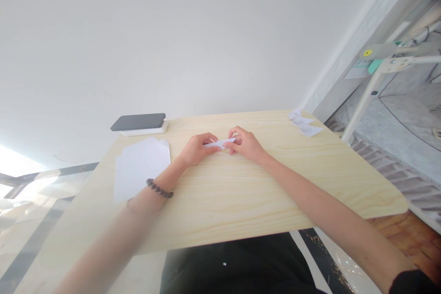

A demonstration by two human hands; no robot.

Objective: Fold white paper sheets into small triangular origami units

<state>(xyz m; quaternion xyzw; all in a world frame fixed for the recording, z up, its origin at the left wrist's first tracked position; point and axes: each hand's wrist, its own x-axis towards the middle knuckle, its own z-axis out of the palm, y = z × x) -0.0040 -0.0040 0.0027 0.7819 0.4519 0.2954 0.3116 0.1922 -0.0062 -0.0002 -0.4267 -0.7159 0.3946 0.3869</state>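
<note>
A small strip of folded white paper (223, 143) is held just above the middle of the wooden table. My left hand (200, 148) pinches its left end between thumb and fingers. At the other end, my right hand (243, 143) grips the paper the same way, thumb in front and fingers behind. The fingers hide part of both ends, and the exact fold cannot be made out. A dark beaded bracelet (159, 189) circles my left wrist.
White sheets (143, 165) lie at the table's left, partly under my left forearm. Behind them a dark flat device (139, 121) rests on a white base with a cable. Folded paper pieces (305, 125) sit at the far right corner. A white wall (213, 41) rises behind the table (220, 202).
</note>
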